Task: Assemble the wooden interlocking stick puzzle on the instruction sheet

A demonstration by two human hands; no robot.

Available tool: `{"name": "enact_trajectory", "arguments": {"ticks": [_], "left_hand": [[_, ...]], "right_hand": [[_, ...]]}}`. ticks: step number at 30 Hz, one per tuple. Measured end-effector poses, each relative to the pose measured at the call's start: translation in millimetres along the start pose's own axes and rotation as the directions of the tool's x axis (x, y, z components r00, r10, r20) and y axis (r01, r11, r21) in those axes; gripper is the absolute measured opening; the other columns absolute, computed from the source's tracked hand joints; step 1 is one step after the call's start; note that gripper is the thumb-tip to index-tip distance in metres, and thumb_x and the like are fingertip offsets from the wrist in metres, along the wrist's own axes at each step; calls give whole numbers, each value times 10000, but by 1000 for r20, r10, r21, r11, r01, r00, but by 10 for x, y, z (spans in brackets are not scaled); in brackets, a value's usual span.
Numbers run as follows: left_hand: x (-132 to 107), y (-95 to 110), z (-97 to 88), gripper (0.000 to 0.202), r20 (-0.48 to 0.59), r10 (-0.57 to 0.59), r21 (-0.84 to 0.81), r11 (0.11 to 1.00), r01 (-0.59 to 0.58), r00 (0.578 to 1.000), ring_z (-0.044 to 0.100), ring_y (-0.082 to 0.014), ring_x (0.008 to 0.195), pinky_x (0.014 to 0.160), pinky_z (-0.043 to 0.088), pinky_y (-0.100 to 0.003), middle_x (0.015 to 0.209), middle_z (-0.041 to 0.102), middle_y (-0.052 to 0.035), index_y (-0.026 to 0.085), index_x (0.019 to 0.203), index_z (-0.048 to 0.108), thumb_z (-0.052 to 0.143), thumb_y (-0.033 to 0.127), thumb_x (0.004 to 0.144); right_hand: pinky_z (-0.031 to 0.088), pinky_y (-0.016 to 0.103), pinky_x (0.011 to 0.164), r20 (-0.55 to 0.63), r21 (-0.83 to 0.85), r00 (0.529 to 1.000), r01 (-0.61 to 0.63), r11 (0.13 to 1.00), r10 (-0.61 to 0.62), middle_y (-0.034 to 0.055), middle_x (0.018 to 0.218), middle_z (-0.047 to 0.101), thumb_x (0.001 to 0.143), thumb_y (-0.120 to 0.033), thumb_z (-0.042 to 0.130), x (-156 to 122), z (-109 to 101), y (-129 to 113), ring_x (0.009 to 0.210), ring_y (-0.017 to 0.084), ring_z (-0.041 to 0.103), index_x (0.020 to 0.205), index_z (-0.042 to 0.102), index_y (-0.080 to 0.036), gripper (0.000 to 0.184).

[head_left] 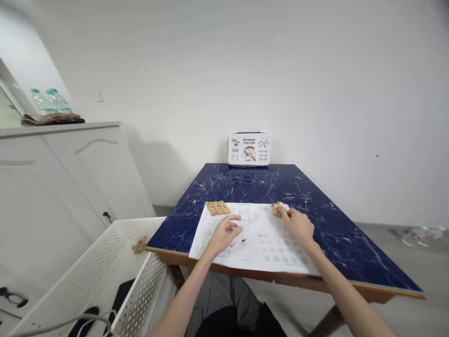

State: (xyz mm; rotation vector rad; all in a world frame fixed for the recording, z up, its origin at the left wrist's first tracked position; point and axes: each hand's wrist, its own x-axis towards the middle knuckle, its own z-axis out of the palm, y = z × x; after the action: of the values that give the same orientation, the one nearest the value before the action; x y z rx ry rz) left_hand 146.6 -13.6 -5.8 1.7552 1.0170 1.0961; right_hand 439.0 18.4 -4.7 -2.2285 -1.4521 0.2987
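Note:
A white printed sheet (261, 236) lies on the near part of a dark blue marbled table (315, 196). My right hand (298, 223) reaches to the sheet's far right corner, its fingertips pinched on a small wooden puzzle piece cluster (277, 208). My left hand (224, 232) hovers over the sheet's left half, fingers loosely curled, nothing visible in them. Three flat wooden blocks (218, 207) lie side by side at the sheet's far left corner, just beyond the left hand.
A white box with cartoon travel pictures (249, 149) stands at the table's far edge against the wall. A white perforated basket (105, 276) sits to the left, with a wooden piece (140, 245) on its rim. White cabinet (63, 178) with bottles (49, 100) behind.

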Motion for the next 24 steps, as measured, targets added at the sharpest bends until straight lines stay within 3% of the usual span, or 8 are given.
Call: {"name": "enact_trajectory", "arguments": {"ticks": [3,6,9,11,13,17,24], "left_hand": [[68,-84,-97,256,-136,50,224,975,-18,989,648,-237,1030,925,499,-395,1212,680,-99,217,1127,653,632,345,906],[200,-201,-230,290,-263,140,510,860,14,955,555,-304,1218,1077,402,-484,1265,635,-121,216,1141,638,647,349,884],[397,-322,-340,595,-283,137,669,738,93,949,352,-391,1421,1174,250,-564,1468,493,-165,216,1328,554,723,465,816],[536,-402,-389,799,-274,54,715,679,166,960,240,-450,1480,1191,183,-590,1569,382,-210,176,1426,486,736,574,779],[652,-479,-422,908,-239,-20,752,629,198,971,184,-486,1503,1203,119,-603,1619,309,-240,135,1488,432,693,654,789],[740,-586,-468,778,-86,-83,792,599,119,993,131,-461,1541,1216,85,-602,1635,327,-216,135,1519,429,491,642,932],[477,-517,-470,654,119,-24,745,663,-74,993,178,-351,1565,1250,172,-519,1647,368,-73,254,1558,412,434,577,990]], "right_hand": [[439,366,691,-21,28,990,142,990,-141,130,791,725,970,-670,349,-215,16,19,785,317,689,763,638,-226,569],[390,320,610,3,210,914,396,894,-405,71,643,667,974,-629,388,-497,76,-24,633,253,632,683,557,-237,516],[371,306,593,61,368,818,515,774,-573,35,629,663,969,-574,445,-721,161,-95,596,229,612,723,558,-240,430],[367,302,596,79,414,799,517,749,-596,27,647,675,970,-546,459,-800,206,-124,605,225,614,738,565,-240,399],[362,298,600,81,437,800,507,743,-594,22,655,676,971,-531,466,-828,233,-130,611,221,614,745,565,-238,383],[349,295,600,87,442,798,506,741,-597,13,642,656,977,-513,464,-815,244,-109,601,212,596,750,558,-237,370],[344,296,599,99,419,795,513,749,-599,12,656,670,980,-503,456,-813,248,-120,604,208,600,762,559,-233,362]]}}
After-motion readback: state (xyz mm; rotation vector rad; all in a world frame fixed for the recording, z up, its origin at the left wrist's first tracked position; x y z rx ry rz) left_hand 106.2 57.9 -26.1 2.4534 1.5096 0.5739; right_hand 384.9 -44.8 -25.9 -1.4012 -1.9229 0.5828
